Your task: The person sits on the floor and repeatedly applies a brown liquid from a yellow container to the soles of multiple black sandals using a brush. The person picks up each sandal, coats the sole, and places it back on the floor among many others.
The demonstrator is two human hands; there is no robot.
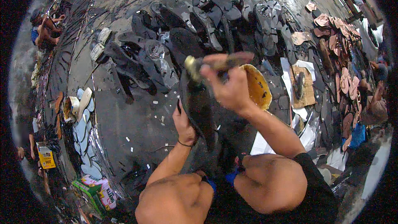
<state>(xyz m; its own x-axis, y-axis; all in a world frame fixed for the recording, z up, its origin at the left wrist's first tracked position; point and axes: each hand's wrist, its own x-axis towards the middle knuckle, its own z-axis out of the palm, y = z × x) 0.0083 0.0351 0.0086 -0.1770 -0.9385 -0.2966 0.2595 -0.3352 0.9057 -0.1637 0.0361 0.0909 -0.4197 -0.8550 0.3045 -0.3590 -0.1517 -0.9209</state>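
Observation:
My left hand (183,122) is closed on the edge of a dark sandal sole (194,101), which stands tilted in front of my knees. Over the sole's upper end, my right hand (232,85) grips a brush (193,67) with a pale yellowish tip, smeared by motion. Whether the tip touches the sole I cannot tell. Just behind my right hand is a round container (259,87) coated inside with a yellow-brown paste, its near side partly hidden by that hand.
Many black sandals (174,12) are heaped ahead. Light blue sole pieces (84,141) lie at left, near a green and white box (97,193). Cardboard (304,85) and pink sandals (344,81) are at right. Other people sit at far left (44,31) and far right (375,105).

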